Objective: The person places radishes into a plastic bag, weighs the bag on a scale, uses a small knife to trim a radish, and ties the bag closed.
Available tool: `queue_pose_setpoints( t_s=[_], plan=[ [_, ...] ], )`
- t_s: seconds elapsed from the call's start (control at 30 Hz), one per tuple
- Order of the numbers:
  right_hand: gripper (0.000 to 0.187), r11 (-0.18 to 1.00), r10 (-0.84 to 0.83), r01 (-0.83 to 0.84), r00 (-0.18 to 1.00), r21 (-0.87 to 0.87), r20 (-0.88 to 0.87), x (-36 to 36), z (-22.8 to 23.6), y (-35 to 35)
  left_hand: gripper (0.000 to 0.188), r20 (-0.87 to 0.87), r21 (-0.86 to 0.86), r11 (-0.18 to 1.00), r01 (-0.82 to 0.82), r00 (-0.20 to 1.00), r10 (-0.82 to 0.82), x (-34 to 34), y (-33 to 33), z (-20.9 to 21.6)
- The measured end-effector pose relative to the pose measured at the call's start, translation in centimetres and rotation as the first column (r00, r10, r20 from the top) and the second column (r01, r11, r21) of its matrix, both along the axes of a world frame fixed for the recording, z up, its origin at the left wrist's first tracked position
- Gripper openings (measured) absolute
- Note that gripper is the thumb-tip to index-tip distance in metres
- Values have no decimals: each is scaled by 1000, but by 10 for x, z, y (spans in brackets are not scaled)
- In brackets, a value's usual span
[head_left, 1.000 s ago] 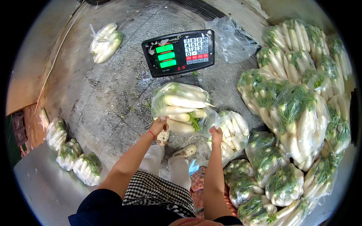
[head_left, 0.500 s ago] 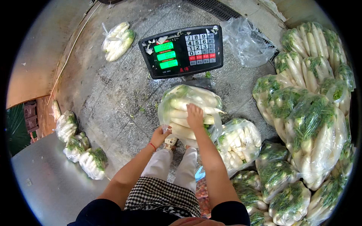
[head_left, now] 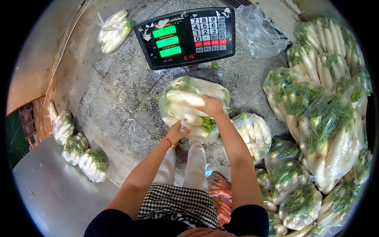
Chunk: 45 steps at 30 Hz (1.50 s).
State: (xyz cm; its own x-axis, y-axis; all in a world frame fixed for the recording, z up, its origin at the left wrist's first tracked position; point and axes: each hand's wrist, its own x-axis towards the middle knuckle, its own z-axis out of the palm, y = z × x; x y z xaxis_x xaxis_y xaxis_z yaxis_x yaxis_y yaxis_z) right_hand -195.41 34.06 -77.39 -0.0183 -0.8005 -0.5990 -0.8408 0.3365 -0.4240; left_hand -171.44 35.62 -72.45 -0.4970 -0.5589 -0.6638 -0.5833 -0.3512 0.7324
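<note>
In front of me, below the scale's panel, lies a clear plastic bag (head_left: 173, 112) full of white radishes (head_left: 182, 98) with some green leaves. My left hand (head_left: 178, 132) is closed on the bag's near edge, where a gathered bit of plastic sticks up from the fingers. My right hand (head_left: 211, 106) has its fingers curled at the right end of a radish on top of the pile; the fingertips are partly hidden. The digital scale panel (head_left: 185, 37), black with green displays and a keypad, stands just beyond the bag.
Many bagged radishes (head_left: 327, 130) are heaped along the right. A smaller radish bag (head_left: 252, 136) sits by my right forearm. Crumpled clear bags (head_left: 260, 31) lie beside the panel. Tied bags rest at the far left (head_left: 114, 31) and near left (head_left: 92, 164). A red sack (head_left: 220, 197) is by my legs.
My left hand has moved up and right, gathering the bag's edge. My right hand has shifted slightly right and up, its fingers now curled at a radish. The panel's displayed figures differ.
</note>
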Motion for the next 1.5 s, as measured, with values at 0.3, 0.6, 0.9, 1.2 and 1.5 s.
queue_pose_setpoints(
  t_s=[0.3,0.6,0.9,1.2,1.5],
  plan=[
    [53,891,375,-445,606,92,-701,-109,-13,77,19,-113,479,716,-507,774,624,86,-42,18],
    [44,963,-241,53,603,-263,-761,-99,1,69,49,-307,464,624,-629,546,779,42,-58,14],
    [24,358,-692,791,582,-497,427,-66,3,97,70,-331,397,733,-553,659,676,40,-57,31],
    [28,802,-287,49,905,-595,-313,20,-19,29,78,-291,385,736,-557,684,669,35,-45,32],
    [71,997,-6,8,1000,75,-24,-4,-18,26,77,-289,405,741,-535,694,659,44,-40,32]
  ],
)
